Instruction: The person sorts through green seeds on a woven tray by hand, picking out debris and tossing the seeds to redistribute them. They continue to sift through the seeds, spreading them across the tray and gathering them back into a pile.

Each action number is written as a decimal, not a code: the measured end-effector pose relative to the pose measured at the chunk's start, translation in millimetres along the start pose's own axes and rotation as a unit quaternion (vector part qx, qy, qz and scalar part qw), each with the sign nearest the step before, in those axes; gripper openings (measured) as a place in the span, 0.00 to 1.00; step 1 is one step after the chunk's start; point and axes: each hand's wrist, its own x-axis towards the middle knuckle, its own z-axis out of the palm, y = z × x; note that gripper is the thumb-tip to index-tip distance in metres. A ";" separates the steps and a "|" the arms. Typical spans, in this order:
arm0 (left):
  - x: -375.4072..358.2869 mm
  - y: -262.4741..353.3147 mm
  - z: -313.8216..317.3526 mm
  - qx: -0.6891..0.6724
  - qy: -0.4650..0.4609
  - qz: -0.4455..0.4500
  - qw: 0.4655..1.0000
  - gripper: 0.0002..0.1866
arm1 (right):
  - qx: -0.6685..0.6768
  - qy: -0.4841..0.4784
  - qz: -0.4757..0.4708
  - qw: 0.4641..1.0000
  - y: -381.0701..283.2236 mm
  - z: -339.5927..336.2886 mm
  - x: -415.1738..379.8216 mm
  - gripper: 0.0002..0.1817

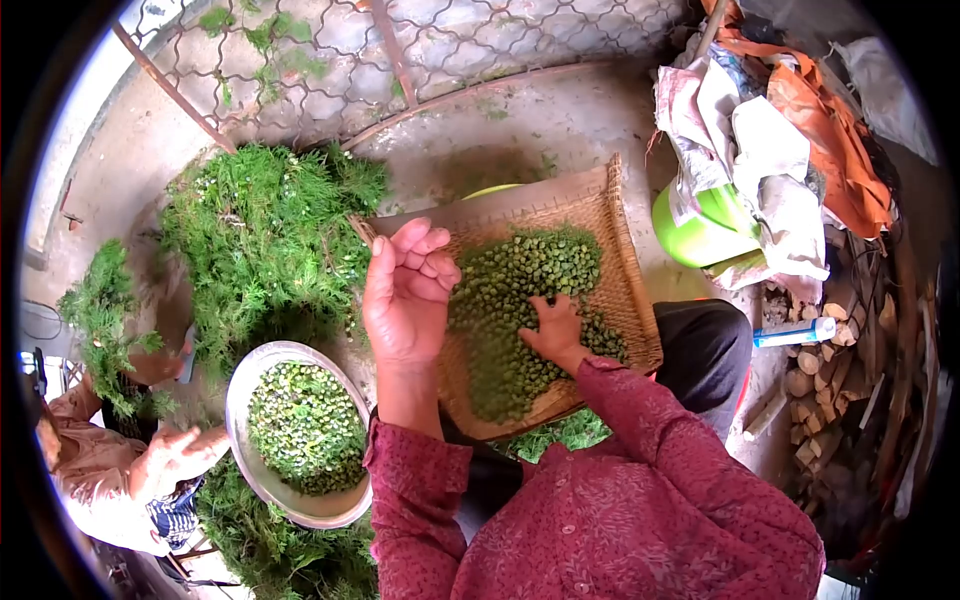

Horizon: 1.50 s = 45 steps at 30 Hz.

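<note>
A woven, flat basket [625,240] lies tilted in front of me and holds a heap of small round green cones or fruits [560,258]. My right hand [555,330] rests on the heap with its fingers spread, touching the green pieces. Raised over the basket's left side is my left hand [408,290], palm up, thumb apart and fingers loosely bent, with nothing visible in it. To the left, a metal basin [240,425] contains more small green pieces mixed with bits of leaf. Feathery green branches [270,230] are piled behind the basin.
Another person's hand [170,455] is beside the basin at the left. A lime-green bucket [690,235] with white sacks [770,140] stands at the right, near stacked firewood [825,375] and a blue-and-white tube [795,332]. Wire mesh [470,40] runs along the back.
</note>
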 end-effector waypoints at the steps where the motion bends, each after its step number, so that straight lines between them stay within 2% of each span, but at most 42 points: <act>1: 0.1 0.2 1.2 0.002 0.000 -0.001 1.000 0.22 | -0.008 0.010 -0.047 0.999 -3.3 3.5 -0.3 0.28; 8: 0.3 -2.0 1.0 0.016 0.009 -0.001 1.000 0.22 | 0.027 -0.105 -0.115 0.988 -37.9 12.4 -20.5 0.21; 9: 0.9 -2.7 0.9 0.016 0.006 -0.001 1.000 0.21 | 0.028 -0.098 -0.135 0.986 -37.8 16.3 -27.7 0.17; 13: 1.1 -4.7 1.9 0.007 0.001 -0.004 1.000 0.20 | 0.010 -0.107 -0.226 0.968 -32.0 34.0 -40.6 0.14; 15: 0.3 -5.6 2.0 0.003 0.003 -0.007 1.000 0.19 | 0.022 -0.135 -0.238 0.961 -32.8 27.0 -48.3 0.13; 18: 2.3 -3.7 1.4 0.001 0.007 -0.004 1.000 0.19 | -0.012 -0.127 -0.308 0.943 -32.4 2.0 -70.3 0.11; 21: 0.1 -2.4 1.2 -0.004 0.009 -0.006 1.000 0.19 | 0.071 -0.185 -0.330 0.923 -25.7 -17.3 -75.4 0.11; 24: -1.6 -1.0 -0.2 -0.002 0.008 -0.005 1.000 0.19 | 0.050 -0.099 -0.418 0.902 -3.6 -30.8 -53.9 0.13; 27: -1.7 -0.7 -0.5 0.002 0.004 -0.002 1.000 0.20 | -0.010 -0.144 -0.205 0.968 10.1 -26.5 -17.7 0.13; 30: -2.1 0.9 1.2 0.002 0.004 0.001 1.000 0.20 | 0.006 -0.062 -0.227 0.972 19.0 -6.9 7.4 0.12; 34: -2.4 2.6 0.4 -0.002 0.012 0.007 1.000 0.20 | -0.083 -0.069 -0.252 0.962 12.3 7.6 29.1 0.07; 38: -1.6 3.3 0.5 -0.002 0.022 0.008 1.000 0.20 | -0.113 -0.048 -0.284 0.951 14.9 18.1 33.8 0.08; 41: -1.4 3.0 1.7 0.001 0.020 0.011 1.000 0.20 | -0.113 -0.054 -0.273 0.954 18.7 15.7 33.5 0.08; 44: -1.5 3.7 1.2 0.001 0.020 0.009 1.000 0.20 | -0.002 -0.018 -0.255 0.967 36.8 28.7 29.0 0.05; 45: -2.0 4.0 1.2 -0.002 0.021 0.010 1.000 0.20 | 0.016 -0.024 -0.218 0.976 43.3 30.6 30.6 0.04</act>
